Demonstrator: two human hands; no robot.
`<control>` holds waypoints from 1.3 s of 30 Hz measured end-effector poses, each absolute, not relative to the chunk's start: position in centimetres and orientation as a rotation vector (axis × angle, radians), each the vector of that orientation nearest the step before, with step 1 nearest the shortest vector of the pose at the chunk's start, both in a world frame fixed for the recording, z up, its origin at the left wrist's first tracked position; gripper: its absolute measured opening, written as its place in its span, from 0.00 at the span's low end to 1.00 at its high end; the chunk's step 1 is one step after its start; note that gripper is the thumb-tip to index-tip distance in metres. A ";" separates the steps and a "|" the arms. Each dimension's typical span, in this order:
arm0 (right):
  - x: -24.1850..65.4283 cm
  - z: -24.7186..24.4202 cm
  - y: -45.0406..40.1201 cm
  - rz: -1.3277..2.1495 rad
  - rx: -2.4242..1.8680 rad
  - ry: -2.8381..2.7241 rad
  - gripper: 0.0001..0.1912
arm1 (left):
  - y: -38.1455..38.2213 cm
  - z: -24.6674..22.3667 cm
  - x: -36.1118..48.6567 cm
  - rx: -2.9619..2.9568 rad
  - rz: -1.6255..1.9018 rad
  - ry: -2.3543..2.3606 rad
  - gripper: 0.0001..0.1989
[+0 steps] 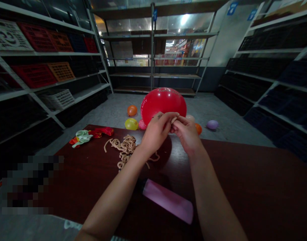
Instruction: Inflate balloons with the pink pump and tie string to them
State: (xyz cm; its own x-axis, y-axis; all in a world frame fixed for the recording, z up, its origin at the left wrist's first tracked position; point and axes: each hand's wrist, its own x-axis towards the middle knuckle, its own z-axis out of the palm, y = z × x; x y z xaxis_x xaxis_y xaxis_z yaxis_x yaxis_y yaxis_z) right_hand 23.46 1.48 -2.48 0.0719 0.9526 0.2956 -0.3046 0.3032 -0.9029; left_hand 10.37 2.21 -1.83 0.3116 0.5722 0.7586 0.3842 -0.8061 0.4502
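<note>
Pinched together, the fingertips of the left hand (155, 133) and right hand (188, 134) meet around a short pale bit that seems to be tan cord (174, 119), though the fingers cover most of it. Nearest, between the forearms, a pink cylinder (168, 201) with a dark end lies on the dark table (243, 180). Past it, left of the hands, sits a loose tangle of tan cord (127, 145); it should be soft, limp and easy to pinch anywhere along its length, but prone to snagging on itself. Farther left lie limp balloons (83, 138), probably stretchy and nearly weightless. Just beyond the fingers is the big red balloon (166, 102), blown up taut and shiny. I judge it very light, slippery on its round sides and easily burst by a nail, so its neck is the place to hold, not the skin. Small balloons (131, 124) rest on the floor behind, and at the back stands a metal shelf rack (152, 50).
</note>
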 end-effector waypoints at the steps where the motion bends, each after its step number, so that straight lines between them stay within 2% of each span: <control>1: 23.5 -2.6 1.6 1.094 -0.771 -1.096 0.09 | 2.2 -1.9 10.4 2.402 1.502 0.907 0.14; 10: 23.2 -3.2 1.9 0.985 -0.787 -1.117 0.09 | 1.4 -1.8 10.9 2.441 1.495 1.116 0.13; 17: 24.0 -3.1 1.9 0.946 -0.864 -1.196 0.11 | 2.5 -2.2 10.1 1.962 1.491 0.868 0.07; 23: 24.8 -3.0 1.6 1.007 -0.870 -1.264 0.07 | 2.8 -2.2 9.5 1.951 1.330 0.756 0.07; 28: 24.4 -2.4 1.3 0.975 -0.879 -1.371 0.07 | 2.6 -2.2 9.7 1.955 1.407 0.861 0.13; 34: 24.0 -2.1 1.1 0.928 -0.916 -1.407 0.09 | 3.2 -2.4 10.0 1.800 1.483 0.868 0.12; 39: 23.7 -2.1 1.1 0.912 -0.918 -1.377 0.11 | 2.7 -1.6 10.3 1.596 1.375 0.795 0.16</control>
